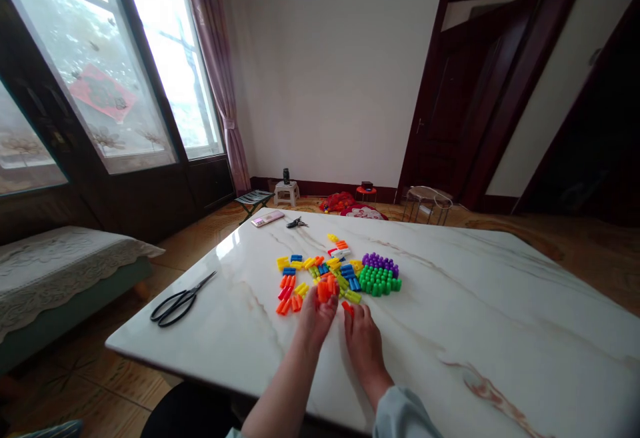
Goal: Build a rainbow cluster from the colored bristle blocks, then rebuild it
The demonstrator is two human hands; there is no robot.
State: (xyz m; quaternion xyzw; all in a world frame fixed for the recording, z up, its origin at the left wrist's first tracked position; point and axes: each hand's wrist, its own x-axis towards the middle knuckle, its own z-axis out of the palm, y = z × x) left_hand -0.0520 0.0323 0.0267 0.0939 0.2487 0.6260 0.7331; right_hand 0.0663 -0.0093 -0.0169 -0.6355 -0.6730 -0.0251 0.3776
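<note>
My left hand (320,311) is closed around several orange plastic pieces (327,288), which stick up above its fingers. Beside it, my right hand (363,341) is closed on one red-orange plastic piece (348,307) at its fingertips, low over the table. In front of both hands lie loose small plastic pieces in yellow, blue, orange and red (301,289). Right of these, green pieces (379,281) stand upright in close rows, with purple pieces (381,264) standing behind them. My fingers partly cover what they hold.
Black scissors (183,301) lie on the white marbled table (475,305) at the left. Toward the far edge are a pink packet (267,219) and a dark keyring-like object (297,223). Beyond stand a white stool (287,191) and a wire-legged stool (429,198).
</note>
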